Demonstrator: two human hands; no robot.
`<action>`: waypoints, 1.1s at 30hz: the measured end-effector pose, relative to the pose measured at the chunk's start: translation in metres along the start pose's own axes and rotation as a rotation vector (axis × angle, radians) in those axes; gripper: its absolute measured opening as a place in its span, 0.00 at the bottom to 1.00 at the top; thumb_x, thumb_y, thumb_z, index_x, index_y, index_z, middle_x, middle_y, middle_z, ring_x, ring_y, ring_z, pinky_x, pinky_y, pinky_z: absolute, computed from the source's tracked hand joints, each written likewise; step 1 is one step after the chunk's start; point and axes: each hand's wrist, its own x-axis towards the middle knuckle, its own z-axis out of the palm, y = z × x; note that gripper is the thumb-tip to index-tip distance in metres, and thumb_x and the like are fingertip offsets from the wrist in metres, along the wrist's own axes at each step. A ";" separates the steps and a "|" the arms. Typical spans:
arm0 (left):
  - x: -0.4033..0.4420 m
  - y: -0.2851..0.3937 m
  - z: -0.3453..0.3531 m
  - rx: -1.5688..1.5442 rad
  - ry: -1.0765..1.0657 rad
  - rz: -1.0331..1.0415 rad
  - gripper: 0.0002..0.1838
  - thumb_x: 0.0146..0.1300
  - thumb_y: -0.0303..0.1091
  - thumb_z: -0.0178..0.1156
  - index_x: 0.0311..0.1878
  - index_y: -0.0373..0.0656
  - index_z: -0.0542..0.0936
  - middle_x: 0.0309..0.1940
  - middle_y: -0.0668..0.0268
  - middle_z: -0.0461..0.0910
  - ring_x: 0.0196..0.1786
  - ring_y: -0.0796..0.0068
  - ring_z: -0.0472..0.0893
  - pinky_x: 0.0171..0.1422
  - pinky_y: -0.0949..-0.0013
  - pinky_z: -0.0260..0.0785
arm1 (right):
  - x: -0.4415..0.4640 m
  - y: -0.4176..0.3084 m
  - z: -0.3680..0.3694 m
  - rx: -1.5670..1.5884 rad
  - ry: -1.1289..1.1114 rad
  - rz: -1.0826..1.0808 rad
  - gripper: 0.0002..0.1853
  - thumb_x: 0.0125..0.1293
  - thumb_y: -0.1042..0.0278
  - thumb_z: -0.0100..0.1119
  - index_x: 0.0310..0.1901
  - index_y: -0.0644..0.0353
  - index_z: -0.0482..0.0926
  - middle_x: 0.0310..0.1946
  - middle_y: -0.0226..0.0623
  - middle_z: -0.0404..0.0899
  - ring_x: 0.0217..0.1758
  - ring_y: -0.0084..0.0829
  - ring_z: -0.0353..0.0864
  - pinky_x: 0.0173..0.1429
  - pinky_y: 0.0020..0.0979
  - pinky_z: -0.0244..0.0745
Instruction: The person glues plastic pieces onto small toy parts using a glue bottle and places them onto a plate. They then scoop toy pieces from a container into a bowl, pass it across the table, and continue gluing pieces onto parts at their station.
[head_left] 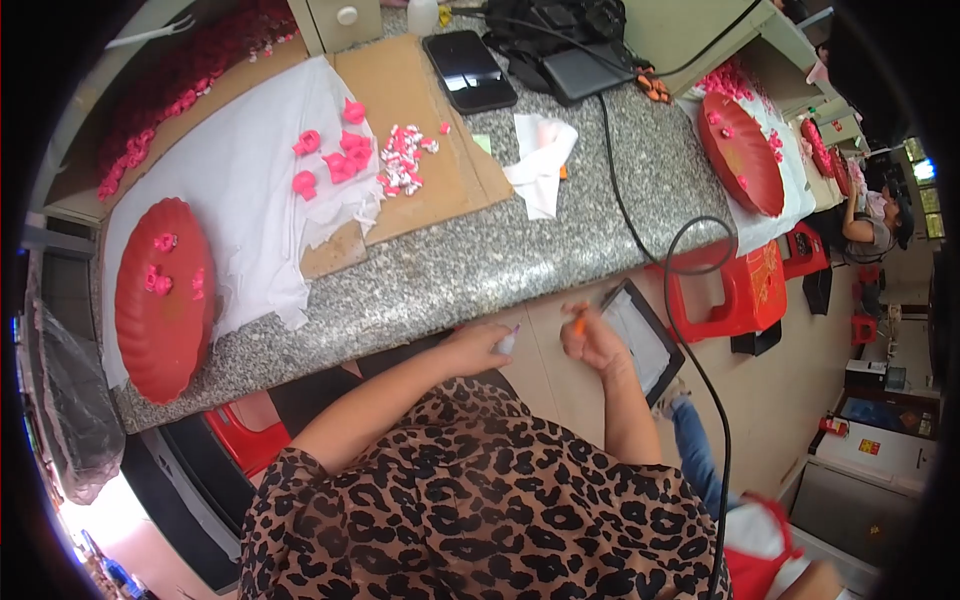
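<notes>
My left hand (pixel 478 349) is beyond the counter's front edge, its fingers closed on a small whitish piece (pixel 507 344) with a purple tip. To its right, my right hand (pixel 596 342) is closed around a small orange object (pixel 580 325), only partly visible. On the granite counter (pixel 450 275), several pink molded pieces (pixel 340 160) lie on a white sheet (pixel 250 170). Beside them, small pink-and-white pieces (pixel 403 160) lie heaped on cardboard (pixel 450 195). A crumpled white tissue (pixel 541 165) lies nearer the middle.
Red scalloped trays (pixel 165 330) (pixel 745 160) with pink pieces stand at both sides. A phone (pixel 470 72) and a black bag (pixel 535 25) are at the back. A black cable (pixel 700 370) hangs down past red stools (pixel 735 295). Other people (pixel 885 225) are at the right.
</notes>
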 end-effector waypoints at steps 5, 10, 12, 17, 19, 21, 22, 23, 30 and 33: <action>-0.015 0.011 -0.002 -0.060 0.117 0.151 0.19 0.54 0.40 0.57 0.46 0.41 0.69 0.37 0.61 0.70 0.34 0.70 0.74 0.38 0.70 0.66 | -0.036 -0.020 0.011 -1.373 0.059 -0.059 0.15 0.54 0.61 0.55 0.40 0.59 0.67 0.19 0.29 0.68 0.21 0.24 0.69 0.25 0.21 0.65; -0.029 0.038 -0.012 -0.061 0.176 0.281 0.18 0.54 0.40 0.57 0.44 0.41 0.69 0.35 0.63 0.69 0.28 0.73 0.73 0.31 0.72 0.65 | -0.071 -0.075 0.145 -0.564 -0.099 -0.436 0.11 0.54 0.77 0.54 0.40 0.60 0.67 0.27 0.28 0.69 0.25 0.16 0.69 0.25 0.19 0.64; -0.041 0.061 -0.024 -0.078 0.175 0.314 0.18 0.54 0.40 0.57 0.44 0.40 0.70 0.35 0.63 0.69 0.27 0.74 0.72 0.30 0.73 0.65 | -0.036 -0.101 0.169 -0.755 0.135 -0.743 0.09 0.53 0.76 0.55 0.37 0.63 0.70 0.28 0.32 0.69 0.28 0.21 0.70 0.29 0.22 0.66; -0.077 0.099 -0.066 -0.250 0.173 0.308 0.18 0.52 0.41 0.59 0.42 0.41 0.70 0.32 0.64 0.68 0.25 0.74 0.68 0.31 0.73 0.63 | 0.071 -0.181 0.182 -1.426 0.696 -1.073 0.16 0.52 0.61 0.57 0.39 0.63 0.75 0.34 0.47 0.73 0.39 0.45 0.72 0.42 0.36 0.67; -0.089 0.106 -0.079 -0.382 0.238 0.310 0.19 0.52 0.42 0.60 0.42 0.39 0.71 0.29 0.68 0.69 0.26 0.81 0.67 0.30 0.76 0.61 | 0.088 -0.191 0.187 -1.525 0.673 -1.037 0.16 0.52 0.61 0.57 0.40 0.63 0.75 0.34 0.47 0.73 0.39 0.45 0.72 0.42 0.37 0.67; -0.097 0.099 -0.087 -0.469 0.261 0.297 0.17 0.53 0.38 0.59 0.43 0.39 0.70 0.30 0.70 0.69 0.28 0.84 0.68 0.32 0.80 0.63 | 0.102 -0.195 0.190 -1.702 0.676 -0.984 0.16 0.53 0.61 0.56 0.40 0.61 0.75 0.34 0.47 0.73 0.40 0.46 0.72 0.43 0.39 0.67; -0.100 0.096 -0.090 -0.556 0.261 0.285 0.16 0.54 0.33 0.59 0.45 0.38 0.70 0.31 0.71 0.69 0.30 0.86 0.70 0.34 0.83 0.64 | 0.105 -0.195 0.191 -1.711 0.659 -0.994 0.16 0.53 0.61 0.56 0.40 0.61 0.75 0.34 0.47 0.73 0.40 0.46 0.72 0.43 0.39 0.67; -0.105 0.096 -0.093 -0.591 0.326 0.293 0.17 0.53 0.40 0.60 0.42 0.41 0.71 0.28 0.71 0.73 0.26 0.86 0.68 0.30 0.79 0.62 | 0.108 -0.193 0.192 -1.754 0.691 -0.976 0.16 0.53 0.61 0.56 0.41 0.61 0.75 0.34 0.47 0.73 0.40 0.46 0.72 0.43 0.39 0.67; -0.113 0.084 -0.109 -0.781 0.339 0.240 0.14 0.56 0.35 0.57 0.43 0.40 0.69 0.27 0.71 0.74 0.23 0.88 0.69 0.26 0.82 0.63 | 0.108 -0.194 0.191 -1.726 0.691 -1.030 0.16 0.53 0.60 0.55 0.40 0.60 0.75 0.33 0.46 0.72 0.39 0.45 0.72 0.42 0.40 0.67; -0.114 0.080 -0.113 -0.819 0.357 0.255 0.14 0.56 0.35 0.57 0.43 0.40 0.69 0.27 0.72 0.74 0.23 0.89 0.68 0.23 0.82 0.62 | 0.105 -0.196 0.195 -1.870 0.771 -1.042 0.13 0.52 0.61 0.56 0.38 0.58 0.75 0.32 0.43 0.73 0.38 0.42 0.73 0.39 0.40 0.68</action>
